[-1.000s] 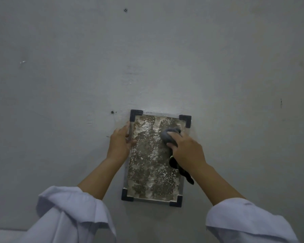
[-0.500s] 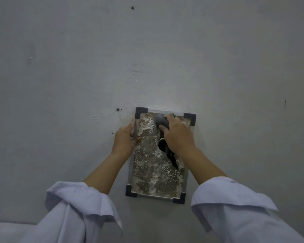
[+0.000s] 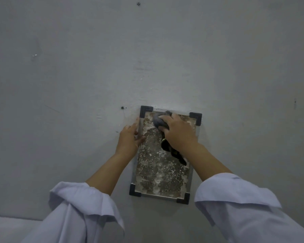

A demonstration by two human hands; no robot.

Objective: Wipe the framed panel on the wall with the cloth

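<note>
Panel (image 3: 162, 165) hangs on the grey wall (image 3: 77, 76), long axis vertical, black corner caps at all four corners. Right hand (image 3: 179, 132) is closed around a bunched grey cloth (image 3: 158, 121), pressing it against the panel's top edge, left of centre. Nearly all of the mottled, white-flecked surface lies below that hand, so in my judgement the next stroke runs downward along the long axis. Left hand (image 3: 128, 139) grips the upper left frame edge, thumb over the front, steadying it. A dark tail of cloth dangles beneath the right wrist. Screw (image 3: 122, 107) sits in the wall just left of the frame. Nothing obstructs the lower panel.
</note>
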